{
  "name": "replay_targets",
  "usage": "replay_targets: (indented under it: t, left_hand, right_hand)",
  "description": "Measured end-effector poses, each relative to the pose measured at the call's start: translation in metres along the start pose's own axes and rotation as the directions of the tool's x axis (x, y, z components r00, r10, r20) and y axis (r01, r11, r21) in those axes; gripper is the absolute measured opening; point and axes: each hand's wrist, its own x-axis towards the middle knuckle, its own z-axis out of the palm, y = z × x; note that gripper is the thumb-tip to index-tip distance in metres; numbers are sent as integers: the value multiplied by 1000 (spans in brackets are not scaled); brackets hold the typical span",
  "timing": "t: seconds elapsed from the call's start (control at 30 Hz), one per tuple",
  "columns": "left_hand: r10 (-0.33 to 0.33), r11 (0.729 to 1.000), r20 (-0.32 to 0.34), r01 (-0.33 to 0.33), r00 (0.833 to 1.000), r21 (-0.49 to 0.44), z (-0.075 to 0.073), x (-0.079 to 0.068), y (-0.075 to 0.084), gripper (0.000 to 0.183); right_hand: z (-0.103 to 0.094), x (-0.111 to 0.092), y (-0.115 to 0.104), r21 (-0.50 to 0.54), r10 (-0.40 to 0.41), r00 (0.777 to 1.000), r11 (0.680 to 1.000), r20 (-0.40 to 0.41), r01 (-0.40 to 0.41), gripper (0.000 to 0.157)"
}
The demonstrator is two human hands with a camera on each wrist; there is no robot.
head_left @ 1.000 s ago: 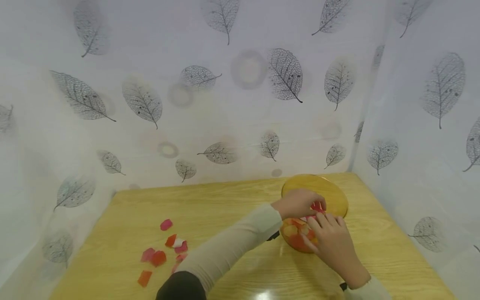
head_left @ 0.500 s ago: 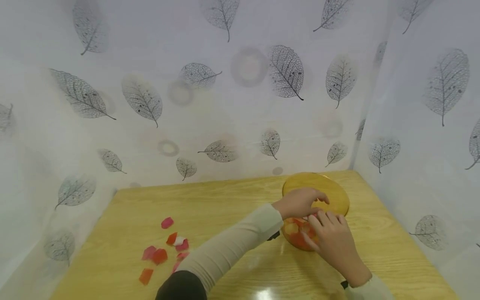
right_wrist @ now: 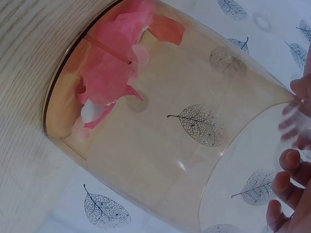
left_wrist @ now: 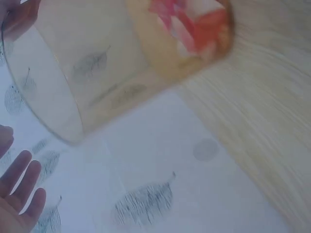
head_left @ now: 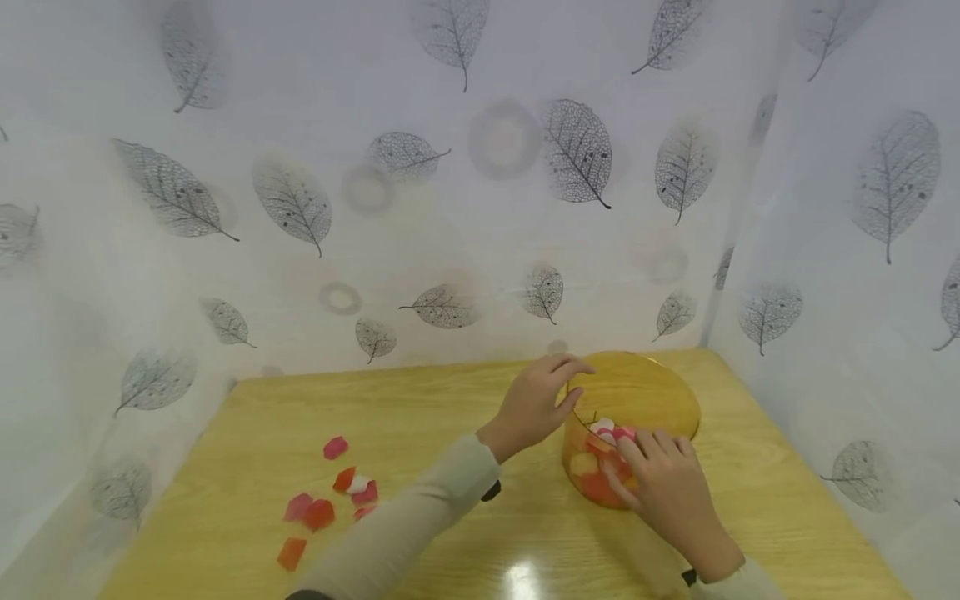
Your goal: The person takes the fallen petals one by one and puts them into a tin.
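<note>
A clear amber vase [head_left: 645, 392] stands near the far right corner of the wood-grain tabletop [head_left: 450, 417], with pink, red and white petals [right_wrist: 109, 68] heaped at its base inside. The right hand [head_left: 667, 487] holds the vase at its near right side, thumb along the outside and fingers at the rim. The left hand [head_left: 535, 408] holds nothing: its fingers are spread, slightly bent, and just beside the left of the vase's rim.

Towards the left edge of the tabletop lie at least 8 loose petals [head_left: 318, 514], among them a white petal [head_left: 358, 483] and an orange petal [head_left: 291, 553]. Cream sleeves [head_left: 386, 529] cover both forearms. White walls [head_left: 442, 225] printed with grey skeleton leaves meet the tabletop's far, left and right edges.
</note>
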Motion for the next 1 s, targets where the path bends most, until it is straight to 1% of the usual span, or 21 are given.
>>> replay_targets:
  t: [0.1, 0.2, 0.3, 0.4, 0.47, 0.5, 0.57, 0.63, 0.73, 0.83, 0.9, 1.0]
  left_hand:
    - [-21, 998, 20, 20, 1000, 68, -14, -27, -19, 24]
    - [-40, 988, 84, 27, 996, 150, -27, -57, -40, 23]
    - [-69, 977, 146, 37, 987, 209, -42, -92, -64, 23]
    - [-106, 963, 190, 52, 976, 266, -57, -128, -90, 25]
    - [-137, 952, 222, 66, 965, 300, -68, -150, -108, 26]
    - [-160, 946, 237, 80, 958, 313, -73, -161, -116, 26]
    - [-214, 935, 274, 115, 938, 337, -83, -179, -133, 27]
    - [-282, 918, 307, 163, 909, 361, -92, -195, -148, 27]
    - [-361, 893, 326, 223, 874, 391, -102, -217, -168, 26]
    - [-408, 879, 325, 271, 853, 393, -108, -235, -184, 23]
    - [-439, 870, 331, 304, 835, 387, -109, -246, -192, 22]
    - [-477, 861, 347, 348, 808, 372, -109, -255, -200, 23]
  right_hand:
    - [1, -1, 1, 11, 7, 1000, 1000, 7, -7, 55]
    - [0, -1, 2, 1, 10, 1000, 1000, 9, -10, 55]
    - [-1, -1, 2, -6, 8, 1000, 1000, 10, -8, 56]
    - [-1, -1, 1, -5, 4, 1000, 1000, 11, -4, 55]
    - [-2, -1, 2, -5, 3, 1000, 1000, 10, -3, 56]
    - [-2, -2, 2, -5, 3, 1000, 1000, 10, -3, 56]
    - [-3, -2, 2, -8, 5, 1000, 1000, 11, -5, 56]
    - [-3, -2, 3, -5, 5, 1000, 1000, 10, -5, 57]
    - [-3, -1, 3, -2, 9, 1000, 1000, 15, -9, 57]
    - [-2, -2, 2, 1, 10, 1000, 1000, 20, -10, 57]
    - [-1, -2, 1, 3, 9, 1000, 1000, 18, -9, 56]
    - [1, -2, 0, 2, 8, 1000, 1000, 15, -8, 55]
